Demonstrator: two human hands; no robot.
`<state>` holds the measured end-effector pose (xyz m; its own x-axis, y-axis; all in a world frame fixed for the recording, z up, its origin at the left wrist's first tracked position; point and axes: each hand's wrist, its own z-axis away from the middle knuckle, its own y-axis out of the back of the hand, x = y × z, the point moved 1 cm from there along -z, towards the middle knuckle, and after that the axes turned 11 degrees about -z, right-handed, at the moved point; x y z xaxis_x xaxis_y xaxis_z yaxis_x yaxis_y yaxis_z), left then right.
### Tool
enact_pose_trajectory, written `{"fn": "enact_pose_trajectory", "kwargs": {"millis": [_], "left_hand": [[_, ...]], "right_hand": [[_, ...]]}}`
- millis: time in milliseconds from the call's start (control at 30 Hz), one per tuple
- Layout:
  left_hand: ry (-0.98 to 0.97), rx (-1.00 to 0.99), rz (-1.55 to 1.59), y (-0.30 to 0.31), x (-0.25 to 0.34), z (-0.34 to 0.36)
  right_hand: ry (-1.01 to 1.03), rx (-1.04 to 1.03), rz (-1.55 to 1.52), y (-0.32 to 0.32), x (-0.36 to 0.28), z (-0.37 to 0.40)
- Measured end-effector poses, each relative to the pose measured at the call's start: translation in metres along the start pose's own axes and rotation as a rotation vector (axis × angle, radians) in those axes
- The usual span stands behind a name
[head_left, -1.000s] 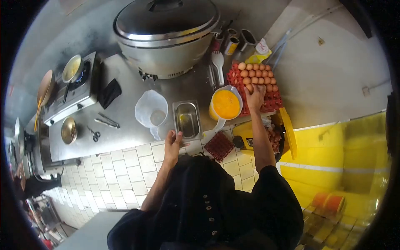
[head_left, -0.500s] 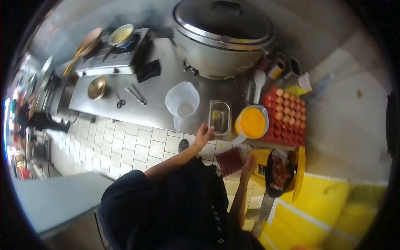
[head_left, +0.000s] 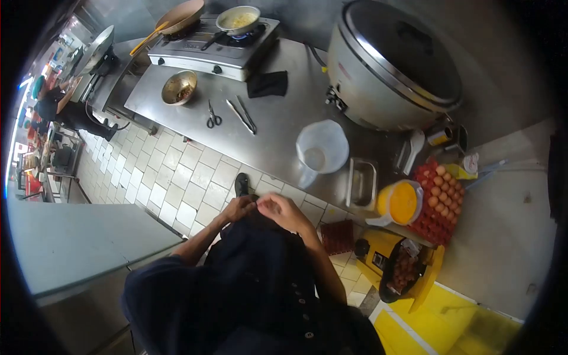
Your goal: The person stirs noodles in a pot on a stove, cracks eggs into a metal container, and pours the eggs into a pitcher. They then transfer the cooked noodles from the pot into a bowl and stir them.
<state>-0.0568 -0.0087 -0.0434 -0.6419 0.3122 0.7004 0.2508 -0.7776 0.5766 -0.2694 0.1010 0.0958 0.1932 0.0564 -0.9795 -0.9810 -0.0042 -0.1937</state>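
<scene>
My left hand is in front of my waist, over the dark apron, its fingers loosely bent and nothing visible in it. Right beside it, my right hand is half curled and open, its fingertips close to the left hand; I see nothing in it. Beyond them on the steel counter stand a translucent plastic jug, a small steel pan and a jug of beaten egg. Neither hand touches these.
A gas stove holds a frying pan with food over a flame. A large rice cooker, tongs, scissors, a metal bowl and an egg tray are around. A yellow bin holds eggshells. Another person stands far left.
My view has turned left. My left hand has come away from the small steel pan and my right hand from above the bin; both are now together at my waist.
</scene>
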Motion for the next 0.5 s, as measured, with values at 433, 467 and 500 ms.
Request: {"fn": "enact_pose_trajectory", "kwargs": {"millis": [433, 467, 500], "left_hand": [[0.159, -0.006, 0.384, 0.212, -0.205, -0.006], [0.14, -0.02, 0.362, 0.23, -0.204, -0.008], [0.098, -0.026, 0.338, 0.239, -0.21, -0.011]], "right_hand": [[-0.139, 0.677, 1.164, -0.011, 0.116, -0.36], [-0.087, 0.695, 1.146, -0.011, 0.115, -0.356], [-0.084, 0.746, 1.067, -0.011, 0.111, -0.35]]}}
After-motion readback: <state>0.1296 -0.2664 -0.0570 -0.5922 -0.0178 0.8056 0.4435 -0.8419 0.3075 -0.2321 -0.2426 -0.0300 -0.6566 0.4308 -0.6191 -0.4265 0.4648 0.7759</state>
